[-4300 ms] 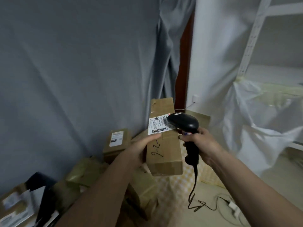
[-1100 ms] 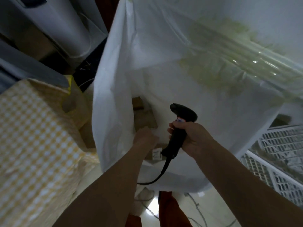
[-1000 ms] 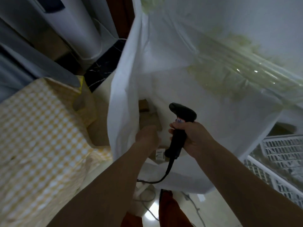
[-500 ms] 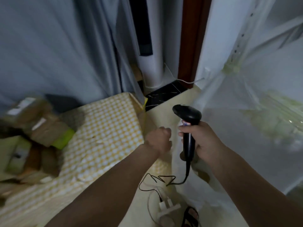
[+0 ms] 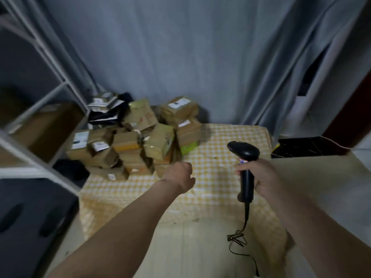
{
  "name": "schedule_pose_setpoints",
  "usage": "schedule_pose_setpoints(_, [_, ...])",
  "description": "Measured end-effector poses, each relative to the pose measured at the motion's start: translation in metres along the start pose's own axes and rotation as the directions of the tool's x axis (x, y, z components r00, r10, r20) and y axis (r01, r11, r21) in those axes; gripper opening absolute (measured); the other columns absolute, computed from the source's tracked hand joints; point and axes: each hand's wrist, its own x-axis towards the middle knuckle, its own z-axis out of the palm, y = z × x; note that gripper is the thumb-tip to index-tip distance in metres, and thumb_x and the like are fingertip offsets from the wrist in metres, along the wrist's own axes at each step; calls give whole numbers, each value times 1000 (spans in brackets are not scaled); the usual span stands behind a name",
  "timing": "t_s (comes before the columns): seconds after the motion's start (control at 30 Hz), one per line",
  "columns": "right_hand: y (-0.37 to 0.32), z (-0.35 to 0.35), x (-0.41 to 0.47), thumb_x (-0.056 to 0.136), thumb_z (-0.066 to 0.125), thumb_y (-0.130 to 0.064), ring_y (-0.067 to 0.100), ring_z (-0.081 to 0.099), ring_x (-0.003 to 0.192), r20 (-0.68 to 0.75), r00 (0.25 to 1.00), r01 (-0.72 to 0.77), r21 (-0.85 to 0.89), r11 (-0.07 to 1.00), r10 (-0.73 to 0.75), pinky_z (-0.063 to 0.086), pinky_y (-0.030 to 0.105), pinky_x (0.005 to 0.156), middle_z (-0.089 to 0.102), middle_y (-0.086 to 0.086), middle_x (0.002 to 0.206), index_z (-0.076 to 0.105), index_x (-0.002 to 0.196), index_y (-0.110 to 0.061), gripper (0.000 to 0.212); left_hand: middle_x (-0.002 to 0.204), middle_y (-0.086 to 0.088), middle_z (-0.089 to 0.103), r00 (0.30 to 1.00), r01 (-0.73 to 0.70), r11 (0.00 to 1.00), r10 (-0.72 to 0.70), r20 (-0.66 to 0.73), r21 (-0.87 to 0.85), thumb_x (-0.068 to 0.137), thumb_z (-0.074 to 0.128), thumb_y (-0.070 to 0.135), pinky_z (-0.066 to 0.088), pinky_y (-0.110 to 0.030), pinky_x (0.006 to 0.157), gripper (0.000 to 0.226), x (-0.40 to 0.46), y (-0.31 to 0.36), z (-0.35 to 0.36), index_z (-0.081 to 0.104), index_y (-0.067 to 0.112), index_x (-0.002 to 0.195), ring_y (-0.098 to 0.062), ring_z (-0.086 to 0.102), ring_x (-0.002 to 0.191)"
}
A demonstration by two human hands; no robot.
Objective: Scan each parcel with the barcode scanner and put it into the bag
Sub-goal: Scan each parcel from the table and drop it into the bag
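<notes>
A heap of brown cardboard parcels point(image 5: 140, 137) with white labels lies on the far left part of a yellow checked cloth point(image 5: 216, 161). My left hand point(image 5: 179, 174) hovers over the cloth just right of the heap, fingers curled, holding nothing. My right hand point(image 5: 259, 175) grips the handle of the black barcode scanner point(image 5: 244, 155), held upright with its head pointing left. The scanner's cable point(image 5: 241, 237) hangs down to the floor. The bag is out of view.
A white metal shelf point(image 5: 40, 109) stands at the left with a brown box on it. A dark bin point(image 5: 26, 223) sits below it. Grey curtains point(image 5: 180, 57) hang behind. A black object point(image 5: 305, 145) lies right of the cloth.
The view has swung left from the white bag to the parcel heap. My left hand left the bag with nothing in it and now reaches toward the heap. The scanner stays in my right hand.
</notes>
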Motion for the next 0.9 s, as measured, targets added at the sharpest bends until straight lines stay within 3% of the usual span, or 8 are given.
schedule_pose_setpoints(0.3, [-6,148,5,80,66,4,27,61,90,111,994,-3,-118,993,17,46,41,86,62,14,90,61,93,-4,16,124,-4,62,980,197,972,-200,-12,-132,93,56,38,49,-33,91,35,-51,-146,-7,61,17,121,-25,58,114])
schedule_pose_setpoints(0.4, [-13,178,10,80,65,5,30,60,91,124,992,-9,-160,987,29,46,46,93,60,16,89,61,83,-3,10,127,-5,60,972,225,957,-232,-20,-181,93,56,37,47,-33,91,37,-54,-171,-6,60,16,124,-25,56,117])
schedule_pose_setpoints(0.5, [-19,200,20,80,65,5,27,62,86,142,990,-2,-134,991,21,48,41,84,61,14,87,61,93,-1,15,131,-5,57,970,233,952,-241,-16,-197,94,55,36,46,-32,92,39,-51,-189,-5,57,17,128,-25,54,119])
schedule_pose_setpoints(0.7, [-38,232,57,82,65,6,22,61,76,170,984,-40,-99,994,57,48,34,72,61,14,91,59,88,-3,13,130,-4,58,966,253,946,-259,-4,-205,94,56,38,46,-31,92,39,-11,-216,-19,58,17,127,-23,54,118])
schedule_pose_setpoints(0.8, [-59,238,86,83,63,7,20,61,76,158,986,-43,-62,997,52,47,36,79,61,11,87,58,87,-4,13,121,-7,62,969,240,950,-248,-17,-200,93,57,39,51,-36,90,36,30,-220,-39,62,15,119,-26,59,111])
schedule_pose_setpoints(0.9, [-83,238,120,82,63,8,22,61,78,129,991,-46,-19,999,48,47,35,79,60,12,90,58,98,-1,19,121,-8,61,973,224,954,-230,-6,-200,91,59,33,51,-38,90,33,83,-220,-59,61,15,118,-27,59,109])
